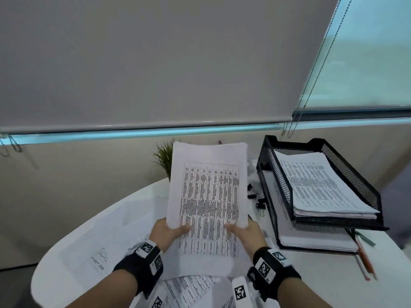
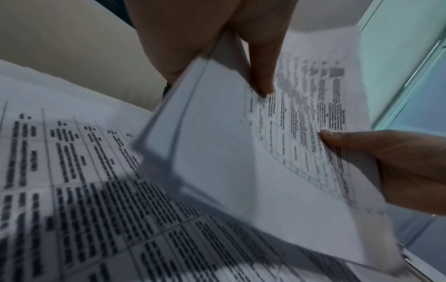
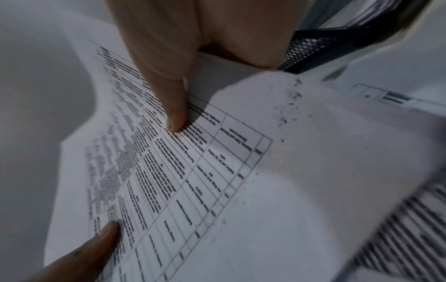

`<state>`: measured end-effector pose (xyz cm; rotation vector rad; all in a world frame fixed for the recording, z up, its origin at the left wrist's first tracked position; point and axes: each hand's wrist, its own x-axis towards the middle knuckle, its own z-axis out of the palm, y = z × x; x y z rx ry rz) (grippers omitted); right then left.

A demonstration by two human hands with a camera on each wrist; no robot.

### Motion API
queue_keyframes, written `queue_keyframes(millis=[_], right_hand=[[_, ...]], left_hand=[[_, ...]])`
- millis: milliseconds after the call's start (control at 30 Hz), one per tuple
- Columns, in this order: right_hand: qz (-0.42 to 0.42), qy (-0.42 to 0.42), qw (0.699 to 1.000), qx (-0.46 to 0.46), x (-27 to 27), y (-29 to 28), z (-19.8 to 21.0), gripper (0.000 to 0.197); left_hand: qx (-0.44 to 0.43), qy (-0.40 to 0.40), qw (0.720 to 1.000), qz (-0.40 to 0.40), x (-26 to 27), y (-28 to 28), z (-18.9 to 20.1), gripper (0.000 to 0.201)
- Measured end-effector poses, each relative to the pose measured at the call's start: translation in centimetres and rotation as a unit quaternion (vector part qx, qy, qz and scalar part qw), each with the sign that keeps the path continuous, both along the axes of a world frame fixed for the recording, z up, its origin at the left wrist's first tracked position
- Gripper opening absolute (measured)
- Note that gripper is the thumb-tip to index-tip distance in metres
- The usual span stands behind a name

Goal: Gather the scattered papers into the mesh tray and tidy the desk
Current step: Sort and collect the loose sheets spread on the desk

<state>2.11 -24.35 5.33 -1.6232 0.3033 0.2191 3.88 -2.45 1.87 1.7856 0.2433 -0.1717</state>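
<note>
A stack of printed sheets with tables (image 1: 209,192) stands nearly upright above the desk, held by its lower edge. My left hand (image 1: 171,232) pinches the lower left part, with its thumb (image 2: 263,72) on the front sheet. My right hand (image 1: 242,232) pinches the lower right part, thumb (image 3: 169,95) on the print. The black two-tier mesh tray (image 1: 279,174) stands to the right, with a pile of papers (image 1: 320,183) in its upper tier and more below. Loose sheets (image 1: 106,245) lie on the white desk under and left of my hands.
Black binder clips (image 1: 255,196) lie between the held stack and the tray. A small green plant (image 1: 164,156) stands behind the stack. Pencils and pens (image 1: 364,261) lie right of the tray's front. A wall and roller blind close off the desk's far side.
</note>
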Motion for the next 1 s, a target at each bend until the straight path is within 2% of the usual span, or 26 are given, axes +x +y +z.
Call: queue_keyframes(millis=[100,267,367,467,600,700,833,1000], right_hand=[[-0.024,0.032,0.999,-0.028,-0.6,0.2,-1.6,0.044],[-0.054,0.073,0.995,-0.037,-1.8,0.0,-2.6,0.049],[-0.08,0.085,0.993,-0.036,-2.1,-1.0,-3.6,0.055],[-0.098,0.094,0.99,-0.023,-2.5,-2.5,-4.4,0.058],[-0.128,0.1,0.986,0.027,-2.7,-4.9,-4.9,0.038],[-0.155,0.093,0.981,0.071,-2.5,-7.4,-5.6,0.035],[-0.177,0.091,0.976,0.084,-3.0,-11.0,-5.6,0.025],[-0.108,0.137,0.983,0.054,-4.3,-16.7,-5.1,0.027]], left_hand=[[-0.011,0.025,0.999,-0.03,-0.7,0.4,-0.4,0.032],[-0.05,0.073,0.99,-0.111,-1.7,1.2,-1.6,0.052],[-0.099,0.156,0.969,-0.163,-2.4,1.5,-2.8,0.048],[-0.143,0.25,0.936,-0.2,-3.2,1.5,-4.4,0.059],[-0.136,0.217,0.948,-0.191,-3.0,-0.6,-4.0,0.051],[-0.15,0.196,0.952,-0.18,-2.5,-2.9,-3.4,0.052],[-0.14,0.179,0.959,-0.17,-1.5,-6.6,-3.1,0.047],[-0.114,0.15,0.967,-0.171,-0.5,-13.2,-3.1,0.046]])
